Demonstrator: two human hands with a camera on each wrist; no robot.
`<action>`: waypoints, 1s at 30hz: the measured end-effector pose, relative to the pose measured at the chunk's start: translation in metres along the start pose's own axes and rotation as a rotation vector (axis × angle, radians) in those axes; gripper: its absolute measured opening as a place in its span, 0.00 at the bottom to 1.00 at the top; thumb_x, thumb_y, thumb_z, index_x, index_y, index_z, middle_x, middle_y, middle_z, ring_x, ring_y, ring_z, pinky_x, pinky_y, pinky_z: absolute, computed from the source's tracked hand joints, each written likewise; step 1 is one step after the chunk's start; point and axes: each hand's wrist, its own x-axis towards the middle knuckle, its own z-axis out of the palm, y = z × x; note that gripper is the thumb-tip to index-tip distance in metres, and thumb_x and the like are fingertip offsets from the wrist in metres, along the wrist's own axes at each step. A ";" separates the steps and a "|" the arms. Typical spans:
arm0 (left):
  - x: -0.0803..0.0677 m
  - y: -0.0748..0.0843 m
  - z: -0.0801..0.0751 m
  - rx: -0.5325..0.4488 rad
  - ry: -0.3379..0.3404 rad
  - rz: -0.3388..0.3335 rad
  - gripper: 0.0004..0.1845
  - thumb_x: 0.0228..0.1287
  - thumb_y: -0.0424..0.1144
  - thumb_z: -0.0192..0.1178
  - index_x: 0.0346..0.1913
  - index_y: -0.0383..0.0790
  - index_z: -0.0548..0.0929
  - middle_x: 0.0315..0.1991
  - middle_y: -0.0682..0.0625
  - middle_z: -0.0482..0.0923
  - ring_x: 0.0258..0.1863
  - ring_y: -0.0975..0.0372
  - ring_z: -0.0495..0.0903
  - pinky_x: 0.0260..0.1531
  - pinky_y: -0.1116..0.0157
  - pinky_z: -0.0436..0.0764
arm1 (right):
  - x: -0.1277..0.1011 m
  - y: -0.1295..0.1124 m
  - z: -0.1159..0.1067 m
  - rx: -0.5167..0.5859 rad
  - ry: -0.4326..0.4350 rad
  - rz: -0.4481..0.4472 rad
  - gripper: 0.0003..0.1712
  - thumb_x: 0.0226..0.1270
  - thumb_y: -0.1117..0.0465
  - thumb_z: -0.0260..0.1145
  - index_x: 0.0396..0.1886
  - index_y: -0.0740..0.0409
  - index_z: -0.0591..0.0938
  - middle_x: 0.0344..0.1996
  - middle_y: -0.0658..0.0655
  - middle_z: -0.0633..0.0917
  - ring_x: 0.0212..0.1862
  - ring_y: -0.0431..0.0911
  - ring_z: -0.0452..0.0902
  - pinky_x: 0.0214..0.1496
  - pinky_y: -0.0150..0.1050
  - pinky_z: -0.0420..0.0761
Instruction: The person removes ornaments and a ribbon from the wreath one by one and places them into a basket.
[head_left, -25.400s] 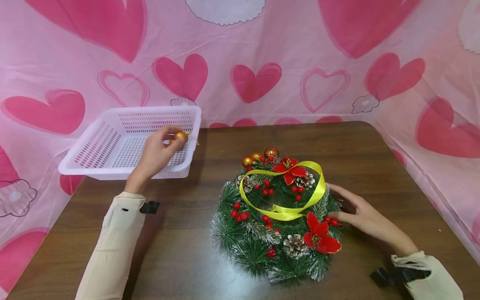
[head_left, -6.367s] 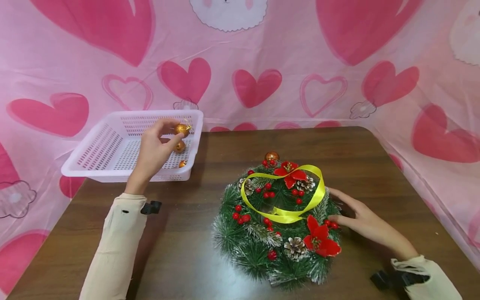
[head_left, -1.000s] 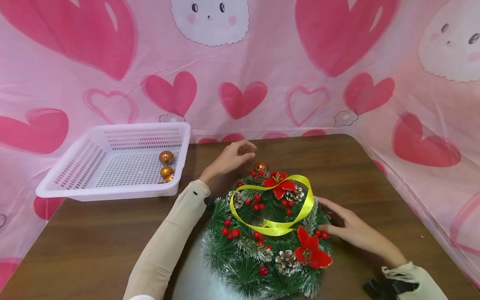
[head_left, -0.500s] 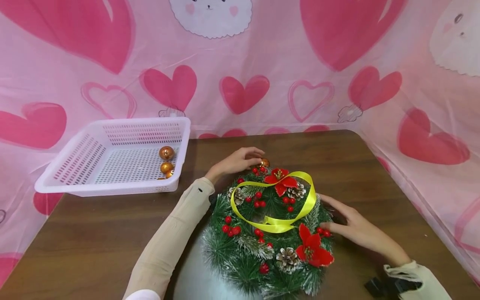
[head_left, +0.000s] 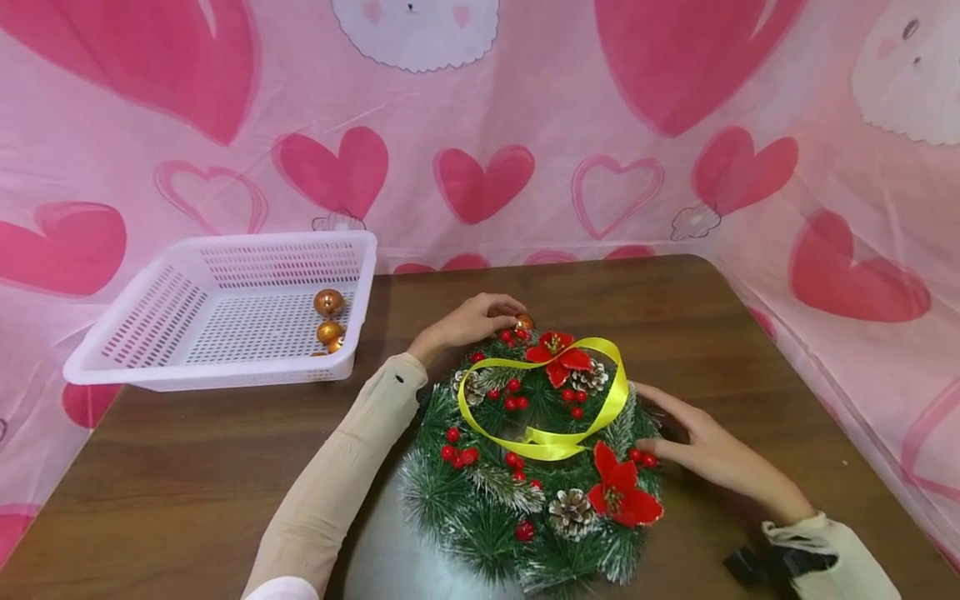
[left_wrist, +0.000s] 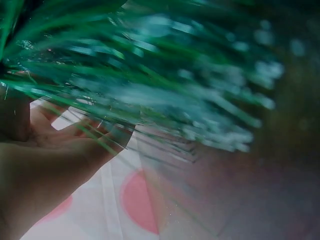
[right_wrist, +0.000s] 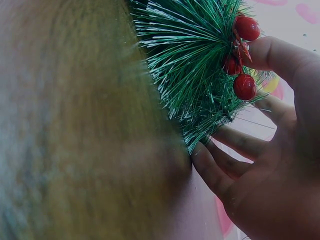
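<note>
A green Christmas wreath [head_left: 487, 533] lies on the table, with red poinsettias, berries, pinecones and a loop of yellow ribbon [head_left: 555, 447]. At its far edge my left hand [head_left: 472, 321] has thumb and fingers around a shiny copper bauble [head_left: 525, 322], which the fingers partly cover. Green bristles hide most of that hand [left_wrist: 60, 155] and all of the bauble in the left wrist view. My right hand [head_left: 712, 450] holds the wreath's right side. Its thumb is at the red berries [right_wrist: 244, 86] and its fingers are against the lower bristles in the right wrist view.
A white slotted plastic basket [head_left: 217, 377] stands at the table's back left. Several gold and copper baubles [head_left: 328, 302] lie along its right end. A pink cloth with hearts [head_left: 487, 183] hangs behind the brown wooden table [head_left: 187, 467].
Since the oldest frame, gold and copper baubles have gone into the basket, the left hand placing them. It then came over to the copper bauble behind the wreath. The right hand kept its place.
</note>
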 end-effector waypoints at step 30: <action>0.005 0.007 -0.007 0.009 0.098 0.048 0.18 0.66 0.33 0.66 0.56 0.32 0.79 0.52 0.41 0.82 0.54 0.53 0.82 0.54 0.58 0.80 | 0.004 0.000 -0.005 0.010 -0.016 0.005 0.39 0.68 0.58 0.68 0.76 0.39 0.64 0.69 0.49 0.72 0.65 0.28 0.65 0.62 0.29 0.68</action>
